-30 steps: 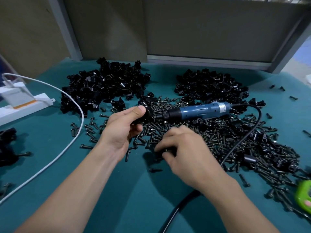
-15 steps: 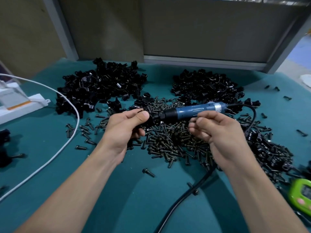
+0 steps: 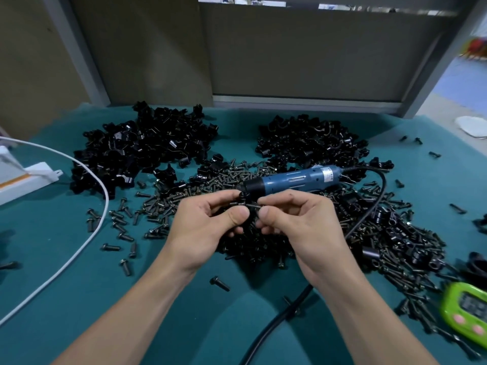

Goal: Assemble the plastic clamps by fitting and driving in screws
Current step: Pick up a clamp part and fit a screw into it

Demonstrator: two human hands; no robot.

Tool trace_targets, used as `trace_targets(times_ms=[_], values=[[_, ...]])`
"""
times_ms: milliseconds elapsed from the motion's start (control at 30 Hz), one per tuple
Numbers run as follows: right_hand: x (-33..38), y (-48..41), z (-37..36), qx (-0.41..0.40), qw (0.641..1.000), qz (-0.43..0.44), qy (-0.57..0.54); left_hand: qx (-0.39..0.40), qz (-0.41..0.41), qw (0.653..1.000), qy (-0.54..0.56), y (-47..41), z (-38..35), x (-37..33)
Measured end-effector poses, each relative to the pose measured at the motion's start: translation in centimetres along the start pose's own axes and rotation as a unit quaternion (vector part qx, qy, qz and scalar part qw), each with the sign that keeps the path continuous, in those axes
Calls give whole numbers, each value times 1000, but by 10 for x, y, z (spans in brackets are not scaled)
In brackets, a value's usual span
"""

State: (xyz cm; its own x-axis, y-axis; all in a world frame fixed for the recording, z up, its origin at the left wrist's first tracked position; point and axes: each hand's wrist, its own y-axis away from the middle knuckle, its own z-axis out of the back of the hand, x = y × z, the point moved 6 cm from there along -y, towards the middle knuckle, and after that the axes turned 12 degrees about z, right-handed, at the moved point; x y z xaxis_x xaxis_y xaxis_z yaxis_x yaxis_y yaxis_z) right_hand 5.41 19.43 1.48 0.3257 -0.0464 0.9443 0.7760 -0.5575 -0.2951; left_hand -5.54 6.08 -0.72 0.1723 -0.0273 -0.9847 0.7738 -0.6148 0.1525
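Observation:
My left hand (image 3: 208,222) pinches a small black plastic clamp (image 3: 243,200) between thumb and fingers, just above the heap of black screws (image 3: 263,243). My right hand (image 3: 297,219) pinches a black screw (image 3: 253,206) and holds its tip against the clamp. Both hands meet at the centre of the table. A blue electric screwdriver (image 3: 295,177) lies on the screw heap just behind my fingers, untouched, with its black cable (image 3: 379,196) running right and back toward me.
Two piles of black clamp parts sit behind, one on the left (image 3: 142,146) and one on the right (image 3: 308,140). A white cable (image 3: 102,201) curves along the left. A green timer (image 3: 466,312) lies at the lower right. Loose screws scatter over the teal mat (image 3: 79,299).
My right hand left the screw heap with a screw and moved left to meet my left hand. My left hand kept hold of the clamp and shifted slightly toward the centre.

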Motion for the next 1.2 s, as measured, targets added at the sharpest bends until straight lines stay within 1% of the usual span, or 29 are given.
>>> trace_targets(times_ms=[100, 200, 267, 367, 467, 633, 733, 833, 967, 1033, 1100, 1200], values=[[4, -1, 0, 7, 998, 31, 49, -7, -13, 1000, -18, -1, 2, -1], [4, 1, -1, 8, 991, 46, 126, -15, -36, 998, -44, 1, 2, -3], [3, 3, -1, 2, 981, 56, 187, -30, -56, 996, -67, 4, 4, -6], [5, 6, -4, 4, 960, 82, 268, -62, -101, 982, -146, 8, 6, -10], [8, 6, -10, 20, 939, 102, 329, -66, -124, 973, -181, 11, 4, -9], [9, 5, -16, 14, 936, 123, 328, -38, -124, 972, -198, 11, -1, -9], [8, 5, -16, 16, 935, 130, 330, -12, -97, 982, -159, 7, -3, -4], [10, 5, -11, 16, 934, 131, 333, -30, -92, 986, -136, 5, -3, -1], [9, 2, -5, 51, 959, 95, 262, -68, -95, 984, -132, 3, 2, 3], [9, 2, -6, 55, 964, 91, 244, -76, -98, 985, -123, 2, 5, 3], [8, 3, -9, 53, 954, 106, 276, -76, -106, 984, -124, 4, 6, 2], [4, 2, -15, 63, 929, 112, 347, -71, -124, 978, -149, 8, 5, -1]])
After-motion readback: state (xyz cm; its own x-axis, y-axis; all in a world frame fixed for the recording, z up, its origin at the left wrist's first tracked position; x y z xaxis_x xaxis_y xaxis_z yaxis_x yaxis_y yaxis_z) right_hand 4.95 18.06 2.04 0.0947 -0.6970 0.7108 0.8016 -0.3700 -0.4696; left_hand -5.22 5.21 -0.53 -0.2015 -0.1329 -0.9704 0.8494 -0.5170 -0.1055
